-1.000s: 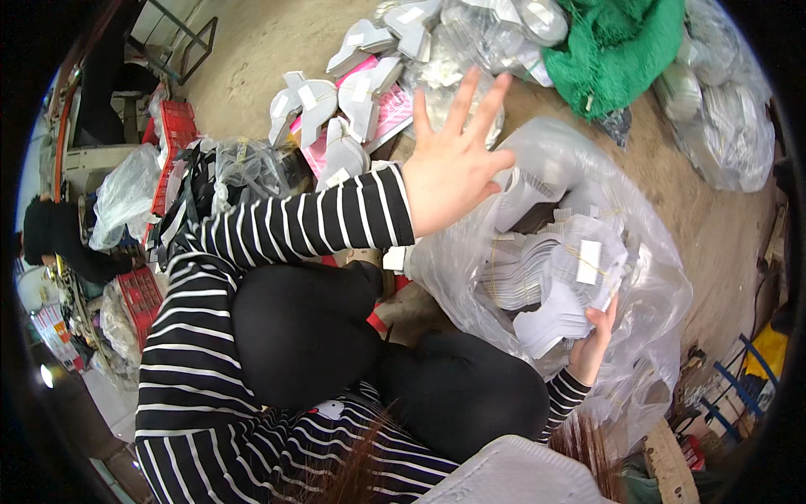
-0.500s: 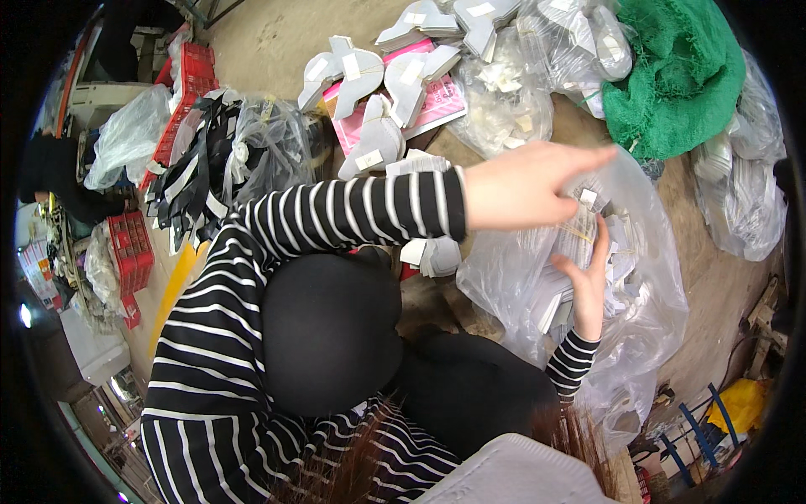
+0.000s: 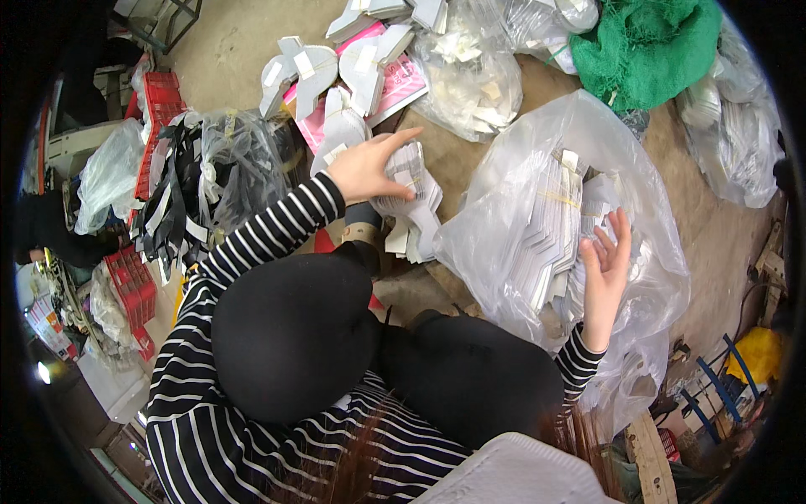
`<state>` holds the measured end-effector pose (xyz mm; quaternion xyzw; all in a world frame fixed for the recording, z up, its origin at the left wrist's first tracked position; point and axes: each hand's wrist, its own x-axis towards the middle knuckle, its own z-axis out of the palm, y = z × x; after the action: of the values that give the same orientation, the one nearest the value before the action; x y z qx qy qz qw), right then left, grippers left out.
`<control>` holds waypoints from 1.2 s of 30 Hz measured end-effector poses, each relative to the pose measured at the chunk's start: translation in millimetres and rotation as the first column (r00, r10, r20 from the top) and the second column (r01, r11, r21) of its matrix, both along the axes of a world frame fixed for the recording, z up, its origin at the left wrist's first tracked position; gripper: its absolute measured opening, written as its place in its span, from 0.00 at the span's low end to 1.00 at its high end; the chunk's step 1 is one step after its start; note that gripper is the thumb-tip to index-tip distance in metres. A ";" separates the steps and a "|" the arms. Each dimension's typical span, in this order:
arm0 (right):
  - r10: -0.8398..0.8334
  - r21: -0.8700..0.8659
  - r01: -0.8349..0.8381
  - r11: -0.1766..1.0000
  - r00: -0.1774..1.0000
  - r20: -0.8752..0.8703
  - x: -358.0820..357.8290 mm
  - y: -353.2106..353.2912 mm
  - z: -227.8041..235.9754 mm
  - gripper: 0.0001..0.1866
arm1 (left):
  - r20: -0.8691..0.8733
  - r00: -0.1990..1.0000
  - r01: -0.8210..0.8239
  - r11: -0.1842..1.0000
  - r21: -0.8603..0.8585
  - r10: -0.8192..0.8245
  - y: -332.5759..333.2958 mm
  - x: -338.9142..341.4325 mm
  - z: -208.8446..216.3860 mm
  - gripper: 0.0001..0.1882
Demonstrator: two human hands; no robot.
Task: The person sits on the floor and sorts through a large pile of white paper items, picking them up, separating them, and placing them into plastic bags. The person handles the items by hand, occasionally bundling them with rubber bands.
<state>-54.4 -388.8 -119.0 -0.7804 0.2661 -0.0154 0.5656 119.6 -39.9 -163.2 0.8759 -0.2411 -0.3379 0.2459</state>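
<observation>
My left hand (image 3: 369,168) is at a stack of thin grey cut pieces (image 3: 414,181), its thumb and forefinger spread wide over the near side. Below that stack, more pale grey pieces (image 3: 411,233) lie by my knees. On my right, a large clear plastic bag (image 3: 478,252) gapes upward, holding bundles of grey shaped pieces (image 3: 546,231), one tied with a yellowish band. My right hand (image 3: 606,273) hovers over the bag's right part, fingers curved and apart, with nothing visible in them.
Tied stacks of grey pieces (image 3: 315,74) rest on a pink printed sheet (image 3: 403,88). Beyond are another filled clear bag (image 3: 470,80) and a green mesh sack (image 3: 646,50). Black strips (image 3: 168,185) and red crates (image 3: 130,281) stand left. A blue metal frame (image 3: 712,391) is lower right.
My left hand has swung left from above the bag to the grey stack. My right hand has shifted slightly right and down, and the bag's mouth shows more fully.
</observation>
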 end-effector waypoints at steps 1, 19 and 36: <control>-0.035 0.012 0.035 0.999 0.999 0.021 -0.3 -1.7 2.4 0.36 | 0.045 0.999 0.013 0.999 0.053 -0.016 -5.8 1.6 -5.1 0.42; 0.826 0.620 -0.723 0.304 0.525 0.207 23.3 105.2 -12.8 0.47 | -0.912 -0.083 -0.862 0.430 0.268 0.402 37.8 -48.0 -11.5 0.51; 0.505 0.213 -0.574 0.791 0.808 0.303 56.9 163.1 -35.0 0.44 | -0.858 0.449 -0.859 0.385 -0.338 0.250 87.6 -44.1 4.4 0.41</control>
<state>2.5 -225.7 -154.0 -0.7234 -0.0377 0.0971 0.6825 75.5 47.7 -158.8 0.5166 0.0982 -0.3853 0.7583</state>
